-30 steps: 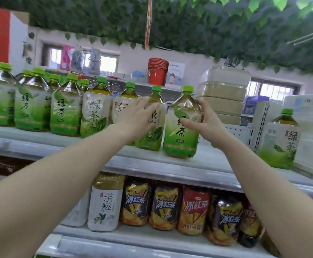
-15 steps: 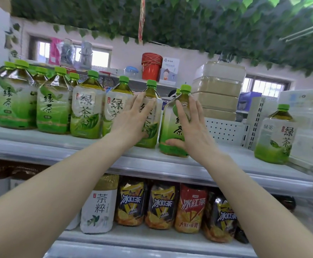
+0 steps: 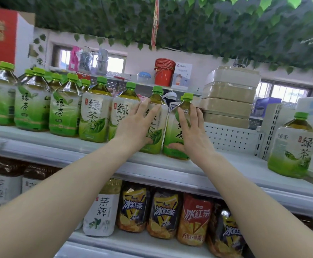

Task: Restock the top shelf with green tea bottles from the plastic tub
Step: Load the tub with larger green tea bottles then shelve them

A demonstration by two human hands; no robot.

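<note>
view: head
step: looks like squaring up the end bottle [image 3: 171,130] on the top shelf [image 3: 235,164]
left hand [image 3: 139,125]: fingers [image 3: 148,107] straight, spread, flat on the neighbour bottle [image 3: 157,133], gripping nothing
right hand [image 3: 191,135]: fingers straight, wide, pressed on the end bottle, thumb low
task thing: end bottle under the right fingers, touching the neighbour bottle
next: probably let go and fetch another; tub not in view

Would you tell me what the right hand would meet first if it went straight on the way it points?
The green tea bottle: the right hand lies flat on its front. Past it, likely the stacked beige boxes, though depth is unclear.
</note>
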